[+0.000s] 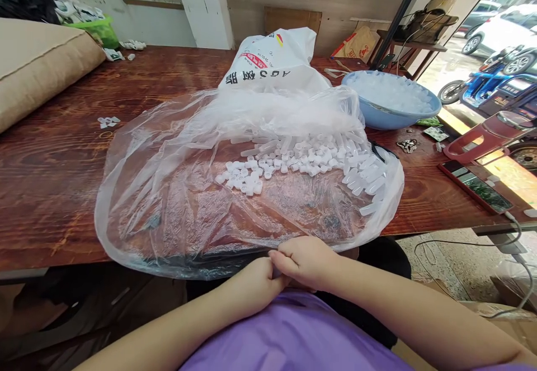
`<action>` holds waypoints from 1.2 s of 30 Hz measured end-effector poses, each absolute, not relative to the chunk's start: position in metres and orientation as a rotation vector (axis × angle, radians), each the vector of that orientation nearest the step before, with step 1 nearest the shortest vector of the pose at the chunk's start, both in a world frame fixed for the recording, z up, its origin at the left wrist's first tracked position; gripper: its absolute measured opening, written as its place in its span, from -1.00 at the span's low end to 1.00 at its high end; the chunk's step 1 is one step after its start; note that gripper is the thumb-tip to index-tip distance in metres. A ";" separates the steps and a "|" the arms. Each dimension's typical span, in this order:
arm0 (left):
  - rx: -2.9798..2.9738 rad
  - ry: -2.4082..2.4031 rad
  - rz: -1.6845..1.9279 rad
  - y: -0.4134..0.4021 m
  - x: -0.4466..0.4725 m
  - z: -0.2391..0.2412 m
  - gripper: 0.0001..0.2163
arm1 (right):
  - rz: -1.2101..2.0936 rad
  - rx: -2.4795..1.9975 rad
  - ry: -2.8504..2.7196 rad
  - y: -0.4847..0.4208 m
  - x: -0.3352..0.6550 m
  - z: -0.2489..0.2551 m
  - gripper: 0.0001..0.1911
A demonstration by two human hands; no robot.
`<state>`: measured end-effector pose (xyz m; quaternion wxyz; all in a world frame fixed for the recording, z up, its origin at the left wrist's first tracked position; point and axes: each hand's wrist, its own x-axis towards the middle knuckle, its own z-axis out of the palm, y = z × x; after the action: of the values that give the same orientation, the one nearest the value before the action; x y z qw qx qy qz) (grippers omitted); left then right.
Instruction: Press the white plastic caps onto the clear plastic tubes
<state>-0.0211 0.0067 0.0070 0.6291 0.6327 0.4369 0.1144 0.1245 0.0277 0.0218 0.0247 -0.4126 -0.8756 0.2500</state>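
Note:
At the table's front edge my left hand (257,285) and my right hand (308,260) meet, fingers curled in against each other. Both are closed; whatever lies between the fingers is hidden. Just beyond them the near edge of a large clear plastic bag (180,214) hangs slightly over the table edge. Small white caps (245,178) are heaped toward the middle of the bag. Translucent, tapered plastic tubes (364,175) lie behind and to the right of the caps. I cannot tell whether these pieces are inside the bag or on top of it.
Behind the bag stands a white printed sack (272,60). A blue basin (386,116) full of translucent pieces is at the back right. Keys (408,145), a phone (478,186) on a cable and a pink bottle (489,136) line the right side. A tan cushion-like bundle (42,69) lies left.

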 end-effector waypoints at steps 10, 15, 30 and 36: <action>0.824 0.920 0.388 0.015 0.010 -0.051 -0.88 | 0.084 -1.960 -2.483 0.142 0.181 0.024 -0.69; 0.953 0.775 0.369 0.016 0.008 -0.035 -0.69 | 0.132 -1.954 -2.484 0.142 0.183 0.016 -0.74; 1.896 1.655 0.508 0.255 -0.046 0.036 -0.57 | 0.648 -1.436 -2.201 0.061 0.150 0.001 -0.79; 1.901 1.467 0.393 0.293 -0.031 0.036 -0.49 | 0.705 -1.386 -2.098 0.057 0.150 -0.008 -0.81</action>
<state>-0.0310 0.2927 0.0355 0.3467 0.7329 0.5654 0.1515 0.1499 0.0567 -0.0082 0.2619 -0.5121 -0.7754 0.2606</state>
